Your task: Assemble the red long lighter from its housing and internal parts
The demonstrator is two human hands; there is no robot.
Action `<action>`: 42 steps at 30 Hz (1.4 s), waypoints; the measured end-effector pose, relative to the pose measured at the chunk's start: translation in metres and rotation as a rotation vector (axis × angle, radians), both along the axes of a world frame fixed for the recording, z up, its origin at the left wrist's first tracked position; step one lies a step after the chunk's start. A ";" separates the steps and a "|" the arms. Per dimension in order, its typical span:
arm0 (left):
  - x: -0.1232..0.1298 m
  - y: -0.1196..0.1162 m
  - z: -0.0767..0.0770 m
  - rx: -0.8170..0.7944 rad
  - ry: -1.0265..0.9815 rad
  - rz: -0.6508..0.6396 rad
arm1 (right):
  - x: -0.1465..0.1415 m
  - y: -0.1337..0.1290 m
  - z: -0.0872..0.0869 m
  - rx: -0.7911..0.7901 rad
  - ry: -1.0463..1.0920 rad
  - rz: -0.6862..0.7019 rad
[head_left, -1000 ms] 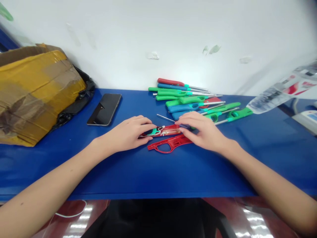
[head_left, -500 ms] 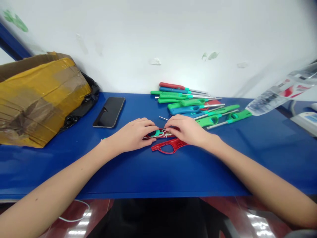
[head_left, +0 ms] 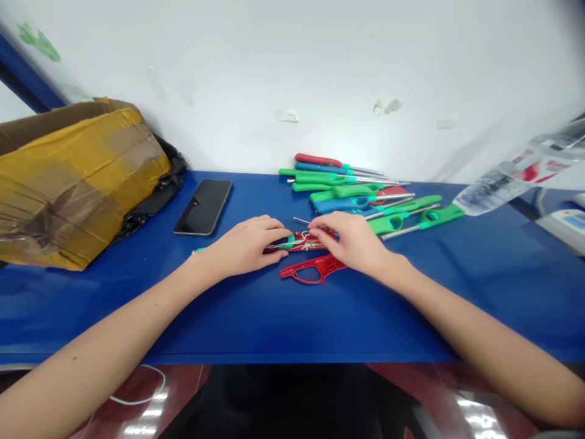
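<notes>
An opened red lighter half [head_left: 299, 244] lies on the blue table, with a teal part and thin white wires showing inside. My left hand [head_left: 249, 245] grips its left end between thumb and fingers. At its right part, my right hand [head_left: 350, 239] pinches a white wire [head_left: 304, 235] between thumb and forefinger. Just in front of it rests a separate red shell half [head_left: 313, 269] with a trigger loop, its right end partly under my right hand. A thin metal rod [head_left: 300, 221] lies behind the opened lighter.
Several green, blue and red lighters [head_left: 365, 190] are piled behind my right hand. A black phone [head_left: 204, 207] and a taped cardboard box [head_left: 82, 189] are at the left. At the right are a plastic bottle [head_left: 507, 177] and a white device [head_left: 564, 222].
My right fingertips have lifted slightly and moved a little right, with the white wire raised between them. More of the red lighter half's inside shows. The camera view has shifted slightly.
</notes>
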State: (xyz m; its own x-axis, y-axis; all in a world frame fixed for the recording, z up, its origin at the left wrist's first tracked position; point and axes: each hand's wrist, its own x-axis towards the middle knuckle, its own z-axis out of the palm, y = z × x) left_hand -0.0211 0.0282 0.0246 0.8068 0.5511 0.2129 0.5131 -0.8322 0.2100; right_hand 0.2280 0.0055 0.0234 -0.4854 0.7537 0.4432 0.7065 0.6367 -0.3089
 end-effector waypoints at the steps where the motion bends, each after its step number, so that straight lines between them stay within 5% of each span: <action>1: 0.000 0.000 0.000 -0.005 -0.004 -0.001 | 0.000 -0.001 0.000 0.003 0.023 0.007; 17: 0.001 -0.010 0.012 -0.008 -0.060 -0.029 | -0.003 -0.014 0.004 -0.144 0.153 0.066; 28: 0.016 -0.014 -0.007 0.061 -0.299 -0.033 | 0.001 -0.015 0.005 -0.178 0.221 0.121; 35: 0.017 -0.015 -0.008 0.005 -0.310 -0.021 | 0.039 -0.028 0.016 -0.141 -0.169 0.273; 42: 0.016 -0.015 -0.006 -0.033 -0.306 0.015 | 0.034 -0.033 0.013 -0.096 -0.184 0.307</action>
